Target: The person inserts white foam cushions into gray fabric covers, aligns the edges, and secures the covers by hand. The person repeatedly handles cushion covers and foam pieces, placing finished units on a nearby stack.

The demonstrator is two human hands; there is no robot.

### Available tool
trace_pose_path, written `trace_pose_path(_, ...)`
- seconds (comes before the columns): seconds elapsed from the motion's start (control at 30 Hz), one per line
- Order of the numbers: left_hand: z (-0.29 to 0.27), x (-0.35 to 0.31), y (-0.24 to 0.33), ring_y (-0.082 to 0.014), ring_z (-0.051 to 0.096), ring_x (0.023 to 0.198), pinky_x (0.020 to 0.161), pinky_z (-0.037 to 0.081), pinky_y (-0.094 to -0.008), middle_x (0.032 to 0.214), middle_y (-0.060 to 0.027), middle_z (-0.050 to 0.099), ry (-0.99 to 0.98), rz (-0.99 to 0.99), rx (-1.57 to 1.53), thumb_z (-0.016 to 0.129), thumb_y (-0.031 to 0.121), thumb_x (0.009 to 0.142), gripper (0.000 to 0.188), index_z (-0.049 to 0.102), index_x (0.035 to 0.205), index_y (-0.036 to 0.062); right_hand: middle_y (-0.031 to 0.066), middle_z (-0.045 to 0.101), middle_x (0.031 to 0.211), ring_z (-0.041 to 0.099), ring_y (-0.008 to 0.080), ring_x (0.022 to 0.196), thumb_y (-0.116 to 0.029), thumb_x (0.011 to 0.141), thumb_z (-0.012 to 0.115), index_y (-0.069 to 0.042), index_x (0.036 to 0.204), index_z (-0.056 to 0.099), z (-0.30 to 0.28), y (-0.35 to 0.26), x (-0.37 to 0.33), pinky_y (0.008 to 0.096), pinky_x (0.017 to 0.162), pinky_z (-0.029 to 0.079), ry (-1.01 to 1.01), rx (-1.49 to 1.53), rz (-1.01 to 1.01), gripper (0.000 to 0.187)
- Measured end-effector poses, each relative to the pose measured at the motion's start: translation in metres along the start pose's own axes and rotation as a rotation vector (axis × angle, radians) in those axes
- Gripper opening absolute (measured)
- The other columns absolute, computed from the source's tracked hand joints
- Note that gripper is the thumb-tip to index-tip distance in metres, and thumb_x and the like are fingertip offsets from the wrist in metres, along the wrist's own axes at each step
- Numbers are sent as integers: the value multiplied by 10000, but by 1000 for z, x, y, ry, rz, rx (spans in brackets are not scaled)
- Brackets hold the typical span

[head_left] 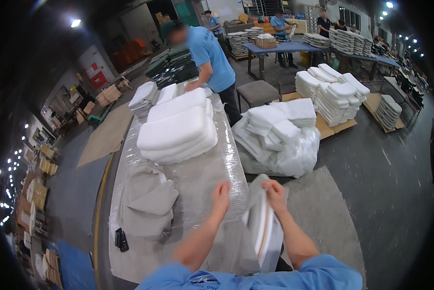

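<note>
My right hand point(276, 194) is closed on the top end of a grey fabric cushion cover point(273, 241). The cover stands on edge in front of my body, with a white band and a tan strip running along its side, partly blurred. My left hand point(220, 195) is raised over the table, apart from the cover, its fingers curled together; whether anything small is in them is hidden. Left of it, folded grey fabric covers point(149, 203) lie on the plastic-wrapped table point(190, 179). Thick white cushion pads point(176, 130) are stacked farther up the table.
A small black object point(121, 240) lies at the table's left edge. A co-worker in a blue shirt point(209, 55) leans over the far end. To the right sit a plastic bag point(301, 152) of white pads, a stool point(258, 92) and stacked pads point(330, 99) on cardboard.
</note>
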State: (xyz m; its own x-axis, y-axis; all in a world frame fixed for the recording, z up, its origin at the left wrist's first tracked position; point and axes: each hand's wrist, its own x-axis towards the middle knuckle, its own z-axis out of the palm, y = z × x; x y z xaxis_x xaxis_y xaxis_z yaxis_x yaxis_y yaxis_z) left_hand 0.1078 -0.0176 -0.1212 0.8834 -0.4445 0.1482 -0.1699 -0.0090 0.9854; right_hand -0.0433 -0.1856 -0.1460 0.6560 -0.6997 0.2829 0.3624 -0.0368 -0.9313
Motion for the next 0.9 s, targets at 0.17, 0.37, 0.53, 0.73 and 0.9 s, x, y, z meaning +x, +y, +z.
trace_pose_path(0.17, -87, -194, -36, -219, 679, 1023, 900, 550, -405, 1132, -95, 716, -441, -1066, -116, 562, 434, 1067, 407, 673, 1208, 69, 50, 706, 1016, 658, 158, 960, -185, 1045, 609, -69, 1021, 687, -109, -3, -70, 316, 877, 535, 465, 327, 264, 142)
trace_pose_path(0.37, -107, -235, -11, -283, 660, 1228, 1061, 534, -467, 1372, -158, 659, -247, -995, -803, 562, 459, 1055, 558, 570, 1421, 38, 86, 713, 989, 696, 229, 948, -143, 984, 639, -104, 1007, 673, -108, -8, -127, 393, 834, 599, 615, 570, 393, 57)
trace_pose_path(0.53, -182, -198, 20, -249, 687, 1145, 1026, 550, -439, 1284, -117, 695, -300, -828, -550, 750, 282, 928, 561, 586, 1382, -3, 59, 717, 1081, 662, 232, 1071, -203, 987, 637, -123, 1029, 688, -91, -22, -160, 447, 979, 539, 460, 740, 470, 104)
trace_pose_path(0.73, -251, -208, 104, -202, 642, 1188, 1007, 530, -352, 1309, -81, 664, -382, -473, -198, 848, 51, 777, 736, 560, 1455, 44, -7, 673, 1266, 595, 182, 1188, -468, 1056, 509, -181, 1321, 640, -103, -42, -204, 418, 1010, 416, 315, 529, 582, 412)
trace_pose_path(0.9, -240, -258, 72, -253, 527, 1384, 1194, 368, -405, 1432, -88, 623, -549, -533, 240, 838, 44, 782, 782, 541, 1505, 72, 45, 692, 1191, 627, 184, 1115, -484, 1085, 441, -103, 1307, 669, -69, -39, -192, 385, 970, 470, 138, 208, 648, 497)
